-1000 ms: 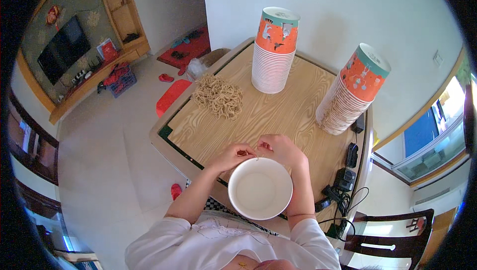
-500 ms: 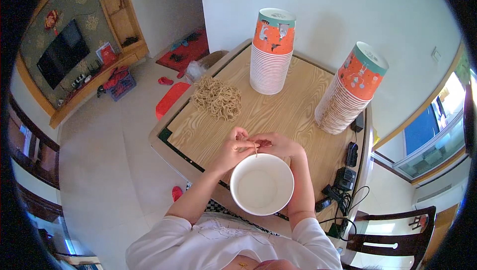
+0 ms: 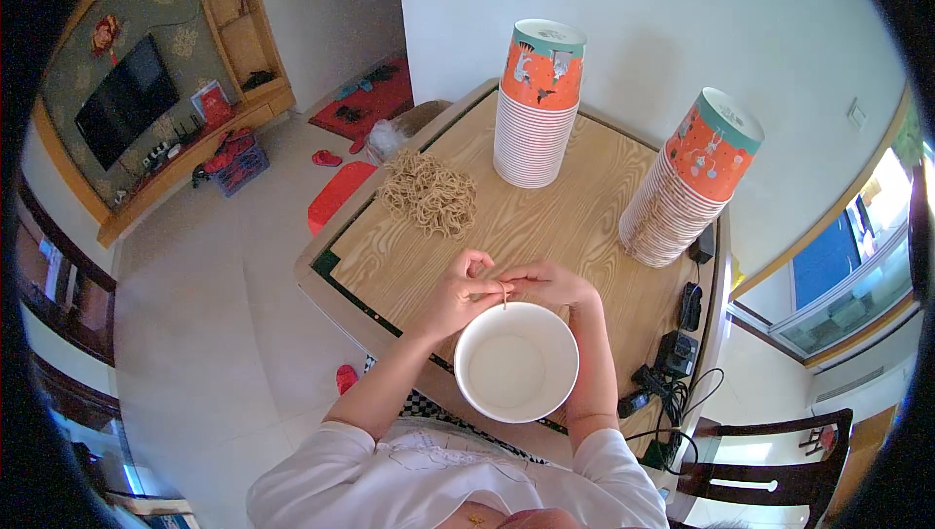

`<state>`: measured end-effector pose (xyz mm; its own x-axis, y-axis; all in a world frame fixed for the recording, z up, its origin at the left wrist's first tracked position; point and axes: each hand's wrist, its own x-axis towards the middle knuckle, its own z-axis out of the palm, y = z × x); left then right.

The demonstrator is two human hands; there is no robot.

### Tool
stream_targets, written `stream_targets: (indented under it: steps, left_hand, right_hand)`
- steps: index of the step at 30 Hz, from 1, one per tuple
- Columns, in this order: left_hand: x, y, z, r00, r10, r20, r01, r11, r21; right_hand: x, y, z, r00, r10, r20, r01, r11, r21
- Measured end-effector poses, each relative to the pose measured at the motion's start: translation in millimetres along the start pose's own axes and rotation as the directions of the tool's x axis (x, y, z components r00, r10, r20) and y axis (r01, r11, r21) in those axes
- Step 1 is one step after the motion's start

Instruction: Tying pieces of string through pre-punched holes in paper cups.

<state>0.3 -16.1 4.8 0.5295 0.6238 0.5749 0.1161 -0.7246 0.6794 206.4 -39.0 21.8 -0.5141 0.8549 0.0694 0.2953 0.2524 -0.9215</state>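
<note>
A white paper bucket stands mouth up at the table's near edge, between my forearms. At the far side of its rim a short piece of brown cord rises. My left hand pinches this cord between thumb and forefinger, its other fingers curled. From the other side my right hand meets it, fingertips closed together at the cord; what lies behind them is hidden. Beyond my left hand lies a loose heap of brown cords.
Two tall stacks of upturned paper buckets, orange and green on top, stand at the back: one in the middle, one leaning at right. Black adapters and cables crowd the table's right edge. A dark wooden chair is beside it.
My right hand's fingers have flattened and drawn closer to the left fingertips at the cord. The view has shifted slightly; the bucket remains at the table's near edge.
</note>
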Motion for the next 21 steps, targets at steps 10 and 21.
stream_targets:
  steps: [10,21]
  left_hand:
    - [6,15,-10,0.935,0.346,0.079,-0.351,0.864,0.362]
    - [4,15,-8,0.939,0.328,0.101,-0.343,0.905,0.250]
  right_hand:
    - [8,40,13,0.991,0.093,0.100,-0.132,0.829,0.543]
    - [6,26,9,0.994,-0.083,0.071,0.030,0.833,0.552]
